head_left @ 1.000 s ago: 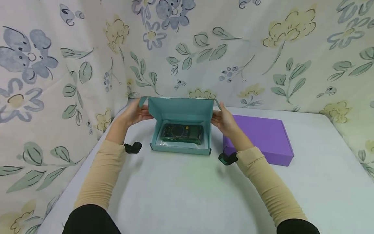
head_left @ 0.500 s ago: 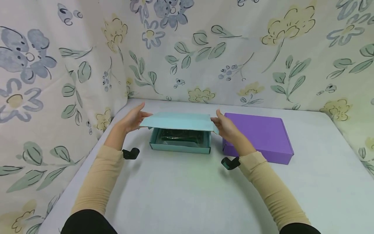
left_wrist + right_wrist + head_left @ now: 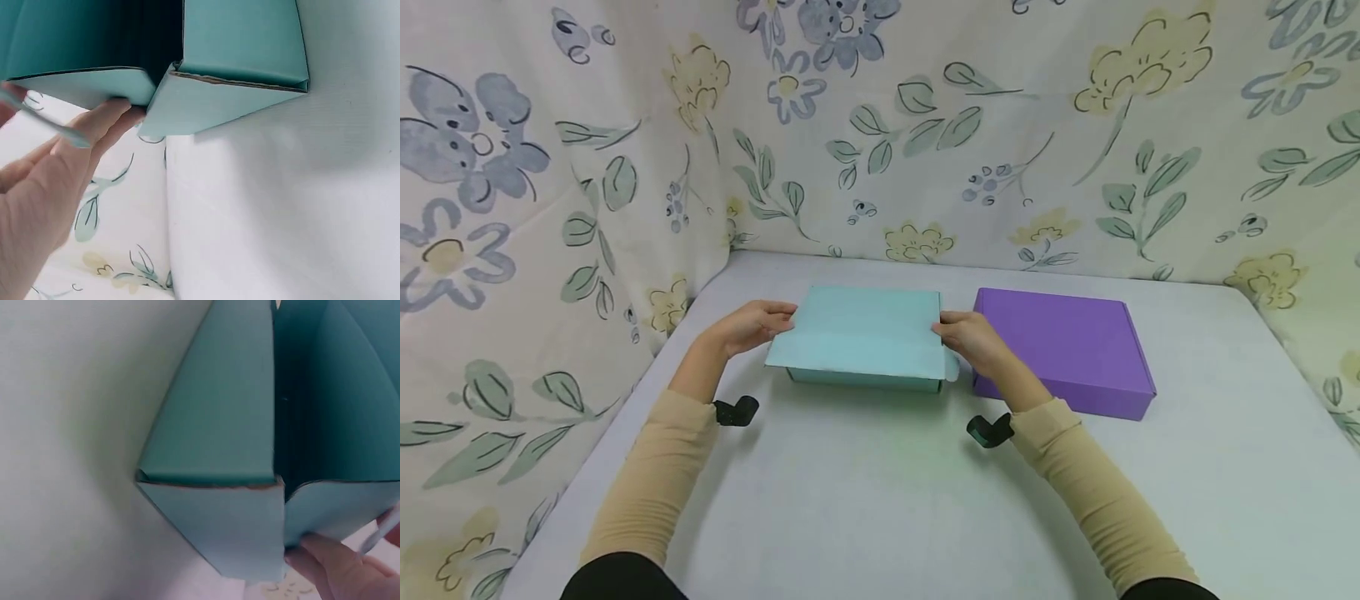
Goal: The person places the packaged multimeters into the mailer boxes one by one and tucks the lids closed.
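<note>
A light teal cardboard box point(image 3: 865, 382) sits on the white table, its hinged lid point(image 3: 868, 329) swung down over it. The lid's front edge overhangs the front wall, and both wrist views show a dark gap beneath it. My left hand point(image 3: 748, 325) is at the left edge, its extended fingers point(image 3: 106, 119) pressing the lid's side flap point(image 3: 94, 84) from outside. On the opposite edge, my right hand point(image 3: 967, 335) has its fingers point(image 3: 331, 553) against the other side flap point(image 3: 337, 509). The multimeter inside is hidden by the lid.
A purple box point(image 3: 1060, 346), with its lid down, lies just right of the teal box, behind my right forearm. Floral curtains point(image 3: 925, 125) hang along the back and left of the white table point(image 3: 865, 500).
The teal lid has swung forward and down from upright, covering the multimeter. Both hands have come down with it at its sides. The purple box stays in place.
</note>
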`<state>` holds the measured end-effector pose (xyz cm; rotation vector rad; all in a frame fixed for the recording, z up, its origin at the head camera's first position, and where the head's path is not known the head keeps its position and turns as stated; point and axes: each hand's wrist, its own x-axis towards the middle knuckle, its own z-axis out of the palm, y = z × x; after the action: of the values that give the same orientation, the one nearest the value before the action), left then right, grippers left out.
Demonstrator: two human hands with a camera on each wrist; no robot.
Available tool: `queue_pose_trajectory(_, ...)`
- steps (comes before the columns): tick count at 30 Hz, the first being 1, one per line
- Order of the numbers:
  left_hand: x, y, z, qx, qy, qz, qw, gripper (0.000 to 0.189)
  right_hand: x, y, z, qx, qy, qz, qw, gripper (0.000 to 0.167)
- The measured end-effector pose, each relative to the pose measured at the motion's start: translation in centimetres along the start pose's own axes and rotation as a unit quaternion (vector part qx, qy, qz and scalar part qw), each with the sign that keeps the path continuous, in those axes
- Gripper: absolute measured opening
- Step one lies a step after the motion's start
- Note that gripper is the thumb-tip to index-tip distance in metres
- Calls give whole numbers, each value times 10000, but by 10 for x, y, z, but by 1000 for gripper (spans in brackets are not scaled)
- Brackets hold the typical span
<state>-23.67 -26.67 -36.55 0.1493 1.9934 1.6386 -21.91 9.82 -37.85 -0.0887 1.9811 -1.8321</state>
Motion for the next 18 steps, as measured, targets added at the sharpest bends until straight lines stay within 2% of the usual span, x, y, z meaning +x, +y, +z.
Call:
queue_pose_trajectory(7,-4,-9,4,-110,360,127,9992,68,0,8,8,-227,484,-156,9984,58)
queue_pose_trajectory(11,-8,-15,9,-133,561,121,9983,67,-5,13,10,380,656,-238,9968,53)
queue_pose_trajectory(15,-19,-18,15,74,703,196,9973,62,-16,16,8,1097,573,-289,9919,49)
queue_pose_trajectory(18,-33,-18,21,607,845,282,9942,59,-26,17,5,831,329,-262,9957,50)
